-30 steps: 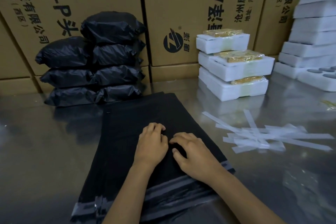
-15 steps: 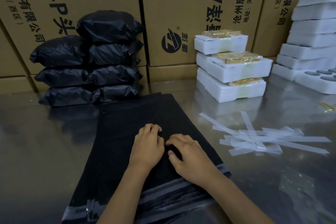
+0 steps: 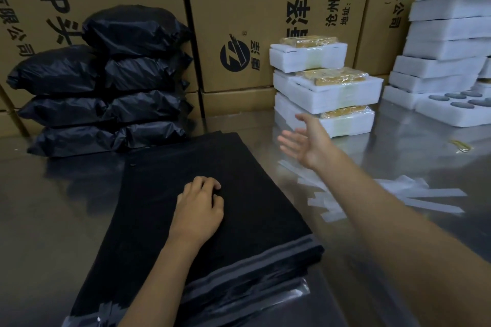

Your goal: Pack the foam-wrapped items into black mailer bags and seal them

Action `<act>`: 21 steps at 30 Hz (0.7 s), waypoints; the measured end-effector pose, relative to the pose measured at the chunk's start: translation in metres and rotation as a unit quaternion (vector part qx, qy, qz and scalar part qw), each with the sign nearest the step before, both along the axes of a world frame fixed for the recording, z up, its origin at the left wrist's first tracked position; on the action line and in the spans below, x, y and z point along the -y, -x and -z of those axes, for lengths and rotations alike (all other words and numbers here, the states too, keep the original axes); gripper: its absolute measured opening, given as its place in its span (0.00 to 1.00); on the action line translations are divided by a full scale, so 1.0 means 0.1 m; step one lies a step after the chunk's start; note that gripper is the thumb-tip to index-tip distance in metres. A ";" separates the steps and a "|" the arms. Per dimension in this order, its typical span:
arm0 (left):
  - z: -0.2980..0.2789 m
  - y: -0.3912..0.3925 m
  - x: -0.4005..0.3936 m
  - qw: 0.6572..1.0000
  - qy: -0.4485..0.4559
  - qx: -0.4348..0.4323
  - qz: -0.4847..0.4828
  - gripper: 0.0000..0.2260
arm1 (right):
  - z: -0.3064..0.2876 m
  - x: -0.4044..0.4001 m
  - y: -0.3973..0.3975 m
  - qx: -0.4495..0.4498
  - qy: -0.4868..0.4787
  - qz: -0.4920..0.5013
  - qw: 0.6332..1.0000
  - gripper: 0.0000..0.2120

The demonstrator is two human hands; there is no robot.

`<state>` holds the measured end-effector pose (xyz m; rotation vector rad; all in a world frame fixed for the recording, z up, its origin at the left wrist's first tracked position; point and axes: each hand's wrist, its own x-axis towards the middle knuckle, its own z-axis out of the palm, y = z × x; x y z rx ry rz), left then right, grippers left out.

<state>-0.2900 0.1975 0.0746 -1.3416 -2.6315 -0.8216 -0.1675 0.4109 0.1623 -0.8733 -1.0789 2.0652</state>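
Observation:
A flat stack of black mailer bags (image 3: 164, 194) lies on the steel table in front of me, adhesive flaps toward me. My left hand (image 3: 199, 207) rests on the stack with its fingers curled, fingertips on the top bag. My right hand (image 3: 305, 141) is stretched out in the air with fingers spread, a little short of the three stacked foam-wrapped items (image 3: 326, 93), white foam with yellowish contents on top. It holds nothing.
Several filled black bags (image 3: 106, 82) are piled at the back left against cardboard boxes (image 3: 265, 8). Empty white foam trays (image 3: 446, 42) are stacked at the right. Peeled white strips (image 3: 398, 194) litter the table (image 3: 53, 220) to the right of the mailers.
My right hand left the mailer stack, where it lay beside the left, and reached up and right toward the foam-wrapped items, opening its fingers. The left hand stayed on the stack.

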 end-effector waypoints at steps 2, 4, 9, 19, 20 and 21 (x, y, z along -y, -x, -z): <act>0.01 0.02 -0.02 1.000 -0.008 -0.004 -0.002 0.10 | -0.05 -0.31 0.03 0.009 0.020 0.027 0.999 0.31; 0.02 0.03 -0.04 1.000 -0.013 -0.008 -0.004 0.10 | -0.08 -0.56 0.05 0.020 0.030 0.043 0.998 0.33; 0.05 0.06 -0.07 0.999 -0.028 -0.021 -0.007 0.10 | -0.16 -0.96 0.10 0.046 0.034 0.037 0.998 0.31; 0.09 0.08 -0.08 0.999 -0.040 -0.025 -0.005 0.09 | -0.35 -1.22 0.31 0.072 0.058 0.115 0.989 0.34; 0.08 0.08 -0.08 0.999 -0.040 -0.025 -0.005 0.09 | -0.33 -1.21 0.31 0.072 0.056 0.117 0.989 0.33; 0.08 0.08 -0.08 0.999 -0.040 -0.024 -0.005 0.09 | -0.31 -1.20 0.32 0.072 0.051 0.119 0.989 0.34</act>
